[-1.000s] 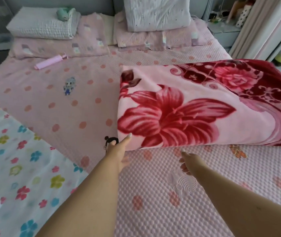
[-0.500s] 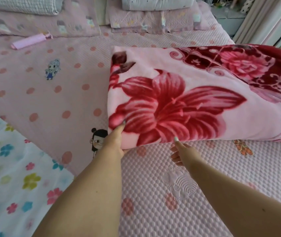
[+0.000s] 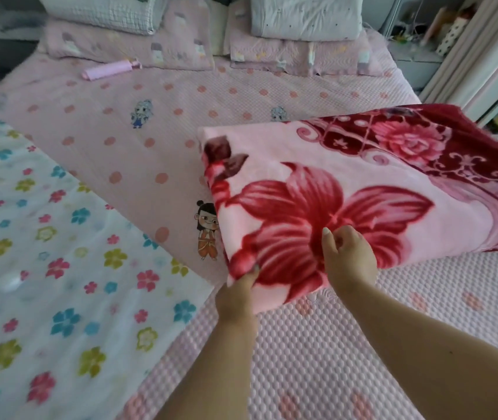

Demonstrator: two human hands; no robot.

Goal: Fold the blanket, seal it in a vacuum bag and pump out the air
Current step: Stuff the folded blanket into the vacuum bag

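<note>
Right hand: the right hand [image 3: 349, 259] now lies on top of the thick plush pink blanket with dark red flowers [image 3: 348, 192], fingers curled and bunching the pile near the front edge; half a second ago it was reaching in under that edge.
Left hand: the left hand [image 3: 237, 294] now pinches the blanket's near left corner, thumb on top; a second ago it was only touching the edge.
Blanket: folded into a deep stack, it sits on the right half of the bed, its near edge on the quilted pink bubble-textured mat [image 3: 332, 368].
Meaning: both hands have gone from reaching to holding, so I judge the folding close to finished and a lift or drag toward the bag likely next.
Vacuum bag: the clear plastic bag printed with coloured flowers [image 3: 44, 253] lies flat to the left, near the blanket but not touching it, with a round white valve [image 3: 8, 281].
Pump: the pale pink tube-shaped hand pump [image 3: 109, 69] lies far back by the pillows, untouched.
Count: two hands, one blanket, one bag, one pump; sealing and pumping not yet begun.
</note>
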